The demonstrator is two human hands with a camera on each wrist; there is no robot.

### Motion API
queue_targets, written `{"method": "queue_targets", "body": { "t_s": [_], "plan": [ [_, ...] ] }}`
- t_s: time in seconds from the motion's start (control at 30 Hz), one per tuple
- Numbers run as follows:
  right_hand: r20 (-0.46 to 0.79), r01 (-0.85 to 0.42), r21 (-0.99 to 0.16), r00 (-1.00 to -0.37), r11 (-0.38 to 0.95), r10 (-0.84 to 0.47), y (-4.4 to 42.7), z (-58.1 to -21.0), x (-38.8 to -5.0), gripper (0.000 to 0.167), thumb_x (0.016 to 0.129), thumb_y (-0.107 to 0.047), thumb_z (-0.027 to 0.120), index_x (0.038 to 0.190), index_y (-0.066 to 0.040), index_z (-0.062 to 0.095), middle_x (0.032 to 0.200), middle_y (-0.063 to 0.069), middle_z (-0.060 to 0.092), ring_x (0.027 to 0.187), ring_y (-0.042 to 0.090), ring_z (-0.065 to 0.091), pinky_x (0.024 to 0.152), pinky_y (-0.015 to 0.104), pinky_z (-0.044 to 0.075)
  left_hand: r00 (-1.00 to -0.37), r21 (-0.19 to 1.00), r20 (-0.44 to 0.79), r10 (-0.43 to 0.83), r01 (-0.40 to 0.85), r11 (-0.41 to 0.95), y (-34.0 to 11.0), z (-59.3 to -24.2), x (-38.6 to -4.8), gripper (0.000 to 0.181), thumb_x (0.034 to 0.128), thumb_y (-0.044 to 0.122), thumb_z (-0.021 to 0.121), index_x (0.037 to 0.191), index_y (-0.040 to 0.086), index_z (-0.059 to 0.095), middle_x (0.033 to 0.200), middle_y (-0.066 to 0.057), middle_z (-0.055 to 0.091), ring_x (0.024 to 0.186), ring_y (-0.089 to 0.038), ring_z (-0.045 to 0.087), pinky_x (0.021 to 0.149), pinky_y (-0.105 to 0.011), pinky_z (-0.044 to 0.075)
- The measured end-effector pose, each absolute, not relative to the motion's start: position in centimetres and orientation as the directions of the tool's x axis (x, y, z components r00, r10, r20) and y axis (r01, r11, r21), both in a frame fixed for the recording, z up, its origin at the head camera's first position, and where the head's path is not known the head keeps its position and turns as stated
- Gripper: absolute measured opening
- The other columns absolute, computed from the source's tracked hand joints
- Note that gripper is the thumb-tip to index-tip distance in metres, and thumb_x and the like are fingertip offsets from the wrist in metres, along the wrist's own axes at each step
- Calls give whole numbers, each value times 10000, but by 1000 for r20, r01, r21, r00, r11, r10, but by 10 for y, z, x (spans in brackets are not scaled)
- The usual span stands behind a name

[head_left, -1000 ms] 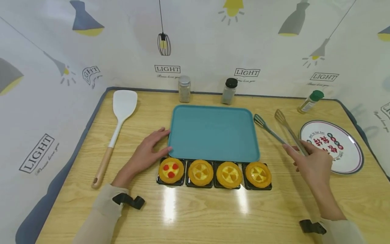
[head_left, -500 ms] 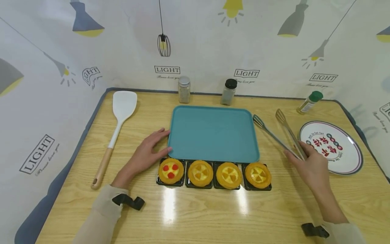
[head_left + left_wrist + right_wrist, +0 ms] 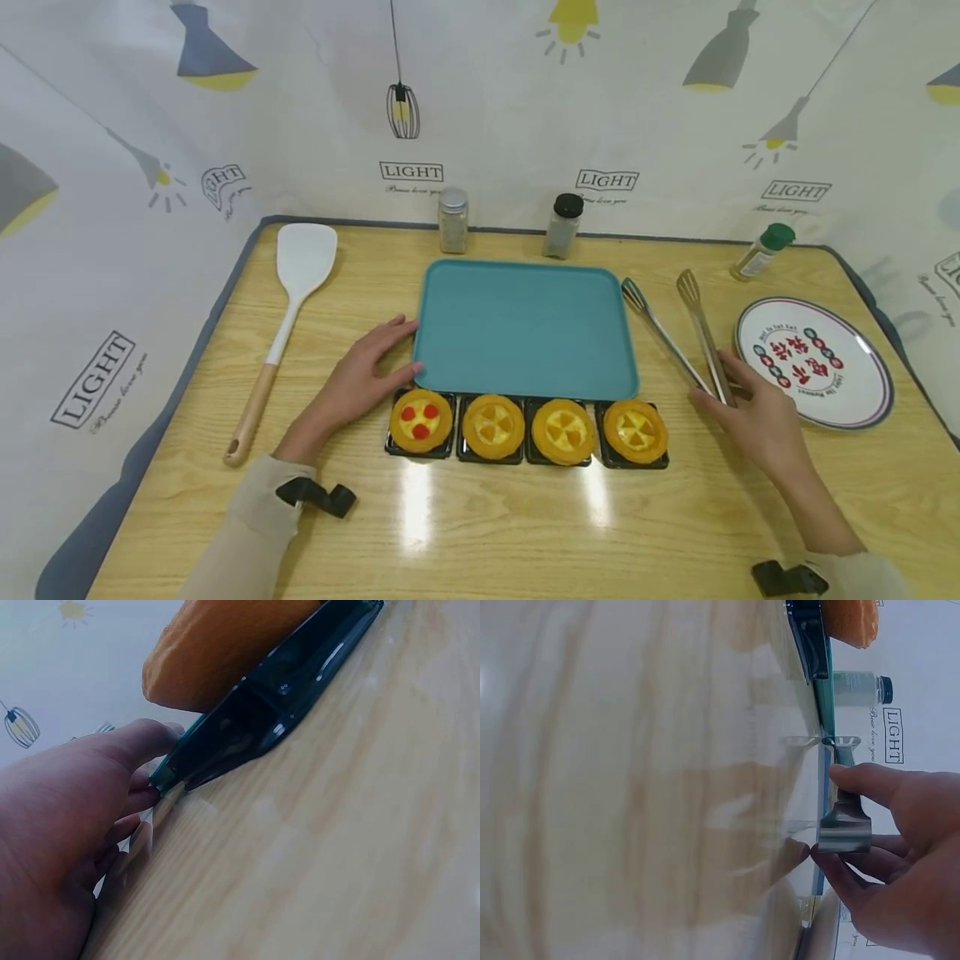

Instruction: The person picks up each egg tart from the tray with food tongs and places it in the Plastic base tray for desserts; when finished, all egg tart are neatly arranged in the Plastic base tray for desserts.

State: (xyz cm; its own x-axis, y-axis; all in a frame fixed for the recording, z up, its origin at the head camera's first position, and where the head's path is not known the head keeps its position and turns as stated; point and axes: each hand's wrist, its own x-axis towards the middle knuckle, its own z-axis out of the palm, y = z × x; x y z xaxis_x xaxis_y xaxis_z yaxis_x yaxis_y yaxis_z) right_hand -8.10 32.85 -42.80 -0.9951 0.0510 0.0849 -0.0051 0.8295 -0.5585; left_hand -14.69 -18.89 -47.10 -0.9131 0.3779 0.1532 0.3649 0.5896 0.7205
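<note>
My left hand rests at the left edge of a teal tray, thumb and forefinger touching the rim, fingers mostly straight. In the left wrist view its thumb lies beside a black plastic holder bearing a tart. My right hand holds metal tongs near their hinged end, thumb on one side and fingers on the other. The tongs' arms are spread, slotted tips pointing away. A tart with red dots and several with yellow wedges sit in black holders along the tray's near edge.
A white spatula with a wooden handle lies at left. Behind the tray stand a silver-capped jar and a black-capped jar. A green-capped bottle and an oval plate are at right. A printed cloth wall encloses the table.
My right hand has shifted left and slightly nearer to me, away from the plate. The tongs' arms stand a little more upright in view. My left hand has stayed still at the tray.
</note>
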Motion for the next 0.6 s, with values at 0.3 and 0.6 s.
{"method": "queue_targets", "body": {
  "t_s": [0.3,0.6],
  "plan": [
    [137,-35,-513,-990,858,41,329,-432,-84,712,852,-298,787,1403,42,491,1041,251,669,799,329,655,549,246,462,-916,722,152,372,360,591,-190,-471,-146,638,934,444,652,1494,227,436,1568,-56,312,1440,-265,239,1136,-554,216],
    [134,-33,-513,-990,858,42,326,-429,-81,675,907,-341,719,1400,53,478,1091,291,622,832,388,622,580,378,511,-919,743,125,375,337,578,-189,-472,-143,640,936,450,647,1495,225,433,1574,-58,296,1445,-279,224,1134,-568,209]
  ]
}}
